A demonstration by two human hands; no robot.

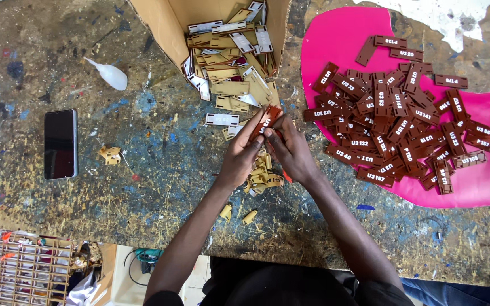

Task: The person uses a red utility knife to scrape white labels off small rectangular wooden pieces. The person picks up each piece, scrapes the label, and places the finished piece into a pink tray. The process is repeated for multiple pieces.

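A worn workbench (160, 170), its top mottled with blue, brown and grey paint stains, fills the view from above. At the far left a black smartphone (60, 144) lies face up with a dark screen, and a small white plastic squeeze bottle (109, 74) lies on its side just beyond it. Near the lower left corner a light wooden lattice frame (21, 266) sits below the bench edge. At top centre an open brown cardboard box (165, 22) lies tipped on its side, spilling a heap of tan and white paper-backed rectangular tags (231, 68) onto the bench. Below it the left hand (239, 158) and the right hand (290, 150) meet, fingers closed together on one small reddish-brown rectangular tag (266, 120), held up just in front of the spilled heap. Curled tan peeled backing scraps (262, 175) lie beneath the hands. To the right a bright pink sheet (341, 39) carries a pile of reddish-brown lettered tags (398, 124).
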